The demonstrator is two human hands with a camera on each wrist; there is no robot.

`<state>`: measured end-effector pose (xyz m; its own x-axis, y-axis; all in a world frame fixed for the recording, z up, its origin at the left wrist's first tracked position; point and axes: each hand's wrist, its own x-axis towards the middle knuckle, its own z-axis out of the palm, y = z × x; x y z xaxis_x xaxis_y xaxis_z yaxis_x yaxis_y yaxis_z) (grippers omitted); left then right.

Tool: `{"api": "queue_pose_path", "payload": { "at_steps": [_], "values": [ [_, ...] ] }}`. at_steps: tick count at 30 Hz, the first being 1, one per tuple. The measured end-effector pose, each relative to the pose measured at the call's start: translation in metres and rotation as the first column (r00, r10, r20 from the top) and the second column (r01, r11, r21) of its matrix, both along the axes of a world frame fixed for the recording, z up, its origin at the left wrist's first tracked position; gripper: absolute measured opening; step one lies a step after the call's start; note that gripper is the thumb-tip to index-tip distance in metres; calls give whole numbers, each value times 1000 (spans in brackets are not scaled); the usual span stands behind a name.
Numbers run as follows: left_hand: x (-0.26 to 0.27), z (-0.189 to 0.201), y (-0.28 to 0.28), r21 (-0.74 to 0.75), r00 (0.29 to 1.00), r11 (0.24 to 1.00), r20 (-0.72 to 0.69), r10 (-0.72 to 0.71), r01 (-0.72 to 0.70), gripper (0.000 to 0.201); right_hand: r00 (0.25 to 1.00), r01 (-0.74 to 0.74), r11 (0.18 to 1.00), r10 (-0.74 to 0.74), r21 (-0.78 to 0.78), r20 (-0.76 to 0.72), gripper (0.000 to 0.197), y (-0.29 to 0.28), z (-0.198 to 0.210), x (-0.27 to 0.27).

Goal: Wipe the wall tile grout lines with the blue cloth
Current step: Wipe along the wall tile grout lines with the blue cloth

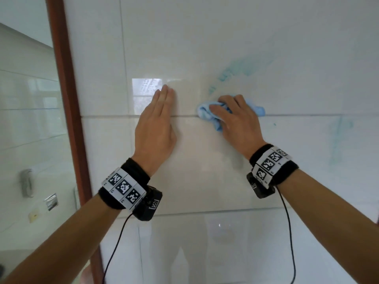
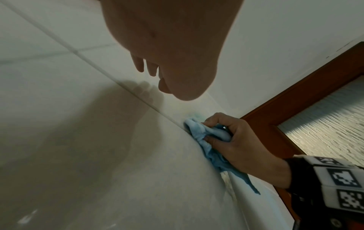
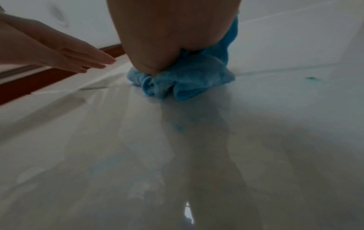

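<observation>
Glossy white wall (image 1: pixel 225 37) tiles fill my view, large and smooth, mirroring a window and my arms. A red-brown wooden door frame (image 1: pixel 67 99) runs down the left, with more tiled wall beyond it. Pale blue-green smears (image 1: pixel 235 72) streak the tile above my right hand (image 1: pixel 235 121). My left hand (image 1: pixel 155 128) lies flat on the wall, fingers straight and together, across the horizontal grout line (image 1: pixel 112 116). My right hand grips the bunched, soft blue cloth (image 1: pixel 207 113), pressing it on that same line, just beside my left hand.
</observation>
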<state>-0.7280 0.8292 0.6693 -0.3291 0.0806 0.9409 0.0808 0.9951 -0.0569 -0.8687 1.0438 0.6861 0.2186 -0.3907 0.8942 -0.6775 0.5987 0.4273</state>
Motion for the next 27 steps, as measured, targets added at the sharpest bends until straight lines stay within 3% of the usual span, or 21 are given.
{"api": "queue_pose_path", "payload": {
  "at_steps": [5, 13, 17, 20, 24, 27],
  "values": [
    [-13, -3, 33, 20, 1000, 1000, 15, -8, 8, 86, 999, 30, 999, -30, -39, 14, 30, 48, -5, -19],
    [-18, -5, 66, 29, 999, 1000, 43, 8, -9, 80, 996, 72, 996, -70, -42, 51, 42, 105, -8, -42],
    [-26, -12, 96, 15, 998, 1000, 60, 12, -13, 70, 987, -18, 975, 53, -223, 153, 37, 135, -1, -42],
    [-34, -21, 117, -31, 998, 999, 61, -3, 5, 57, 979, -7, 937, 78, -350, 189, 29, 168, 7, -51],
    [-45, -32, 129, -81, 996, 996, 84, 30, -23, 38, 958, 35, 912, 86, -408, 274, 27, 198, -8, -74],
    [-51, -37, 129, -82, 991, 995, 114, 72, -63, 33, 967, 12, 930, 83, -368, 242, 32, 197, -30, -80]
  ]
}}
